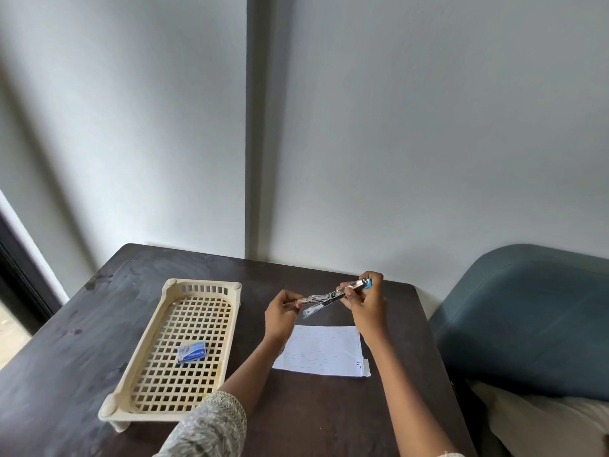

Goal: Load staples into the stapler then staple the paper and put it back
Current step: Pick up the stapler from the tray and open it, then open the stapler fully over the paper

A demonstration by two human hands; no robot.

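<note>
A small blue and metal stapler (324,300) is held open in the air above the dark table (82,341). My right hand (367,303) grips its blue rear end. My left hand (280,313) pinches the front of the metal staple channel, fingers closed on it; any staples between them are too small to make out. Below the hands lies a white sheet of paper (321,351) with faint printed marks. A small blue staple box (192,352) rests inside the cream lattice tray (164,400) to the left.
The tray stands on short legs at the table's left-middle. A grey wall runs close behind the table. A blue-grey upholstered chair (527,321) sits just off the table's right edge. A dark window frame (19,275) is at far left.
</note>
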